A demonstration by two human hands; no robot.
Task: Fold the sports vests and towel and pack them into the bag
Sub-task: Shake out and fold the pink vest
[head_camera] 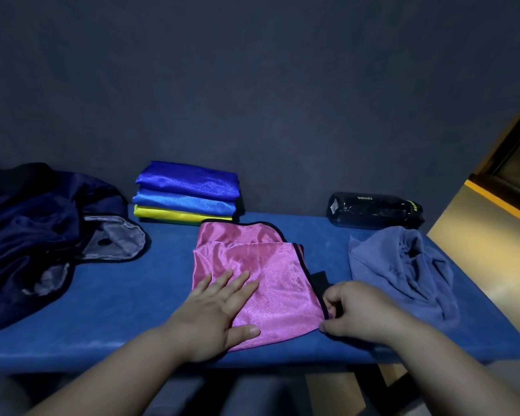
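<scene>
The pink vest lies part-folded at the centre of the blue bench. The left hand presses flat on it, fingers straight; the right hand pinches its black-trimmed lower right edge. Folded vests stack behind, the crumpled towel lies right, the dark bag far left.

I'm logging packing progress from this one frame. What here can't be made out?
Head view:
1. Inside of the dark navy fabric bag: hidden by its own folds and dim light; the left edge cuts it off.
2. Near right corner of the shiny pink vest: covered by the grip of the right hand.
3. Small print on the black plastic bottle: too small.
</scene>
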